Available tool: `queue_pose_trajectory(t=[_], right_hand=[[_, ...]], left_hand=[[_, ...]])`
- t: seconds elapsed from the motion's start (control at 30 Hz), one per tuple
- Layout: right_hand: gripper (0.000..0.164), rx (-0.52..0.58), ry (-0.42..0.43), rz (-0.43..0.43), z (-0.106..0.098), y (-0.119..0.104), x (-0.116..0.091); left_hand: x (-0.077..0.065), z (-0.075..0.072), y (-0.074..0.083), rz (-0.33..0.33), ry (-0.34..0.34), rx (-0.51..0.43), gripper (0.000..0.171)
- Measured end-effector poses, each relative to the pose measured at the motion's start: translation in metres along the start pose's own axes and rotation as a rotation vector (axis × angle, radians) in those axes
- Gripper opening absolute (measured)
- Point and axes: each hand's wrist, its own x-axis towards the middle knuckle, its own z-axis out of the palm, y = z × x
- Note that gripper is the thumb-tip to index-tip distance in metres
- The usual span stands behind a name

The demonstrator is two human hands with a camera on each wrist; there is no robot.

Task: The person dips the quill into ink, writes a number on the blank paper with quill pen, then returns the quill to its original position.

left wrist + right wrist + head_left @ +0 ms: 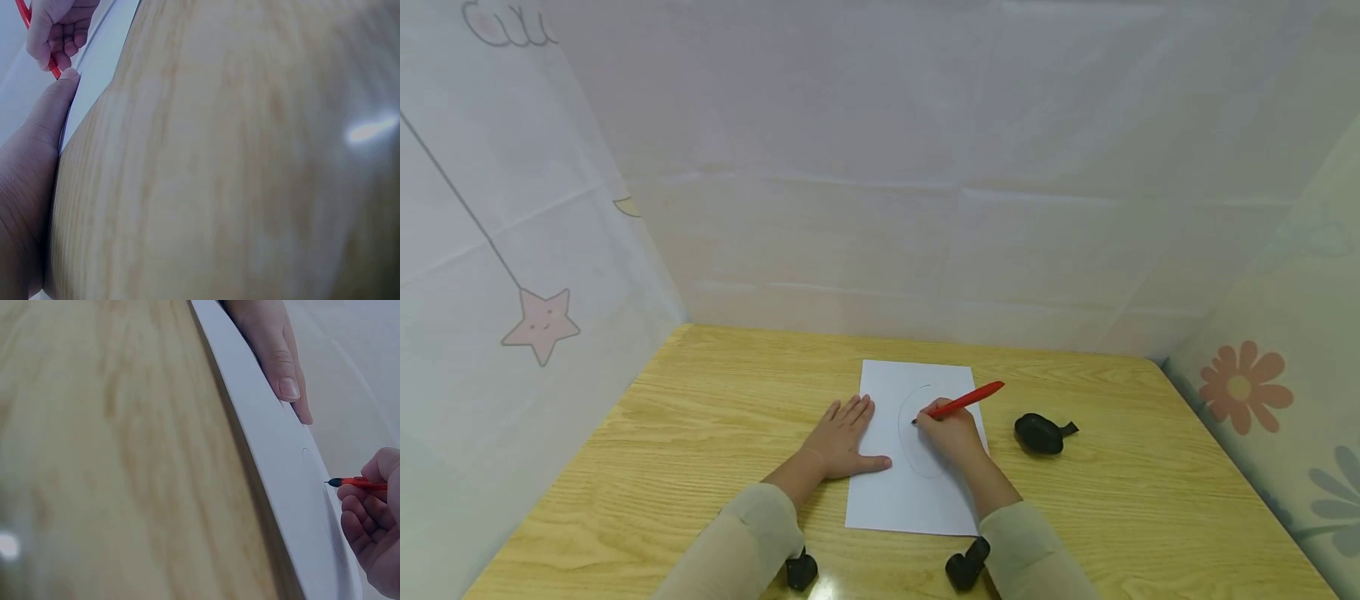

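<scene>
A white sheet of paper lies on the wooden table, with a thin curved line drawn on it like the left side of an oval. My right hand pinches a red pen between thumb and fingers, its dark tip pointing left, inside the curve in the head view. Flat across the paper's left edge rests my left hand, fingers straight and thumb spread toward the drawing. In the left wrist view, the left thumb extends over the sheet toward the pen.
To the right of the paper, a black rounded object with a short tab sits on the wooden table. Black devices show beneath both sleeves near the front. Printed cloth hangs behind and along both sides.
</scene>
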Motion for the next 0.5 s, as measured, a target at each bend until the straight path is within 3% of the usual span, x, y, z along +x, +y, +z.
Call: queue_pose_trajectory(t=[0.5], right_hand=[[0.009,0.013,-0.022,-0.017,0.0020,-0.0009,-0.0034]], left_hand=[[-0.0004,0.0002,0.0006,-0.003,-0.006,0.008,0.105]])
